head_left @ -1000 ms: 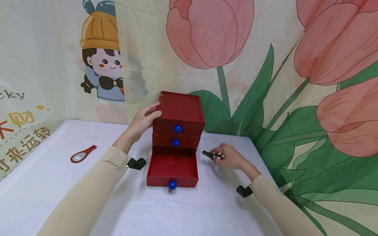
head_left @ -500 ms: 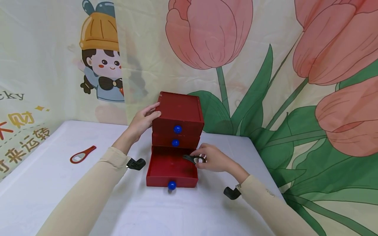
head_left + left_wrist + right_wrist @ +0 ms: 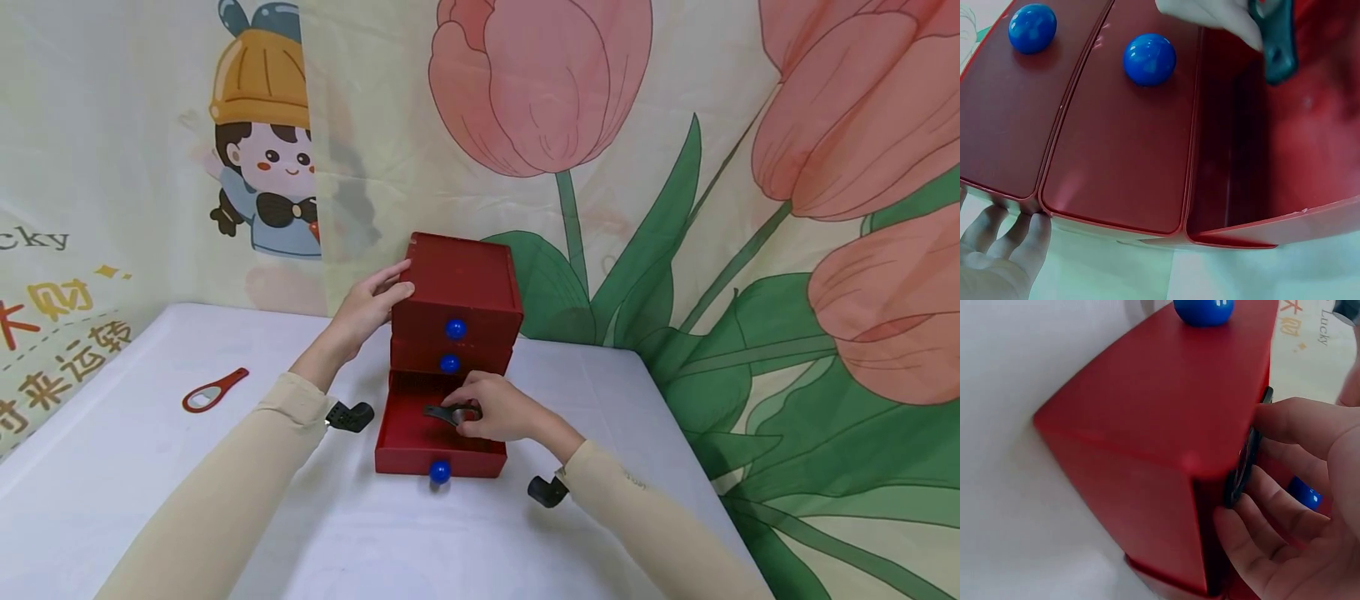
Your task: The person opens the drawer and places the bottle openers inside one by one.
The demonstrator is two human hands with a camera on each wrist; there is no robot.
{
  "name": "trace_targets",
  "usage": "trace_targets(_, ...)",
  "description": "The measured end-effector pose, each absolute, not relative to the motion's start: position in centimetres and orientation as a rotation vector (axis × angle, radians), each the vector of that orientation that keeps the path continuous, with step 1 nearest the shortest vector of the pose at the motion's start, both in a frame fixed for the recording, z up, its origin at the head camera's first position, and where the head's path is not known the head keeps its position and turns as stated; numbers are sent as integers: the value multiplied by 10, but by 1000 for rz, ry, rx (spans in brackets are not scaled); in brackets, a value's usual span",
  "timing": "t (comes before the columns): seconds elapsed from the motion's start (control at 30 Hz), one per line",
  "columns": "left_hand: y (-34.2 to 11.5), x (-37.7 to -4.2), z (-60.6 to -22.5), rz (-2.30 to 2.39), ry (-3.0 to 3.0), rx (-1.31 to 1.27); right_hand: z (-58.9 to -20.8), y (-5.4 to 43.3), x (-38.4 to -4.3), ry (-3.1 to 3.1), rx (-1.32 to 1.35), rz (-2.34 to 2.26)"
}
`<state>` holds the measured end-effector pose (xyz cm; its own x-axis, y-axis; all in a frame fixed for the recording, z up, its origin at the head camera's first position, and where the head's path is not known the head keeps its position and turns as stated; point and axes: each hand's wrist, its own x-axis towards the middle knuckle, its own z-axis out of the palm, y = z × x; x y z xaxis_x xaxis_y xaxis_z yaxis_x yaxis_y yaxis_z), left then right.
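In the head view my left hand [image 3: 365, 310] rests against the upper left side of a small red drawer cabinet [image 3: 459, 271], its fingertips on the side wall and top edge. The cabinet's lowest drawer [image 3: 408, 461] is pulled out; the upper two, with blue round knobs, are closed. My right hand [image 3: 495, 407] pinches a small black tool [image 3: 442, 412] with a ring-shaped head and a narrow handle, like a bottle opener. It hangs over the open drawer, handle pointing left. In the right wrist view, thumb and fingers hold this black tool [image 3: 1247, 456] beside the drawer wall.
A red tool [image 3: 213, 392] of similar ring-headed shape lies on the white tablecloth [image 3: 300, 533], left of the cabinet. A blue knob [image 3: 440, 472] sticks out at the open drawer's front. Behind the table hangs a printed cloth [image 3: 375, 117] with tulips and a cartoon figure.
My right hand has carried the black tool leftward, from beside the cabinet to over the open drawer. The left hand stays on the cabinet, and the red tool has not moved.
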<state>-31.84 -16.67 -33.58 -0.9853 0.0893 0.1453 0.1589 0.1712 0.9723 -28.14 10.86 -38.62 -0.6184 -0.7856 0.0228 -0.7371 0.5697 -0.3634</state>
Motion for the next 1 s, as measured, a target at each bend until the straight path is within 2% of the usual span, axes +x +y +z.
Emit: trace_targets(1.0, -167, -318, -335, -1952, -2378, -238, -427, 64, -294, 2601, -1206, -394)
